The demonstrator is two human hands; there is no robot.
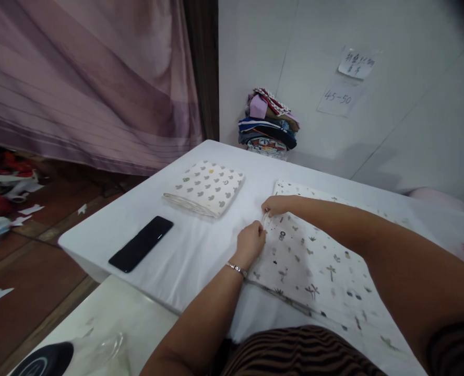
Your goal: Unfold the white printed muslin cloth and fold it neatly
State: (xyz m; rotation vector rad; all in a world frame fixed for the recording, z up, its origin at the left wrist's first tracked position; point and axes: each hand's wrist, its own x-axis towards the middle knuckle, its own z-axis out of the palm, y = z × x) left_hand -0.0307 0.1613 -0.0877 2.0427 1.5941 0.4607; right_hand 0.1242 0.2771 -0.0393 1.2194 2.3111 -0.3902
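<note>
Right now a printed cloth [318, 261] lies flat on the right half of the white worktop [200, 250], reaching from the near edge toward the far wall. Both hands meet at its left edge: the left hand [250, 243] has its fingers closed, pinching the hem, and the right hand [276, 204] pinches the same hem just beyond it, the forearm lying across the cloth. The grip looks small, so I judge the thin edge could slip out, or a pull could drag the cloth askew and wrinkle it under the forearm.

Left of the hands, well apart, sits a folded cloth [206, 188] with grey shapes, and nearer the left edge a dark phone [141, 243], which a sweep of fabric could nudge toward the floor. A stack of fabrics [269, 125] stands at the far wall under two paper notes [347, 81]. A purple curtain [86, 78] hangs at left above a brown floor [28, 261] strewn with scraps.
</note>
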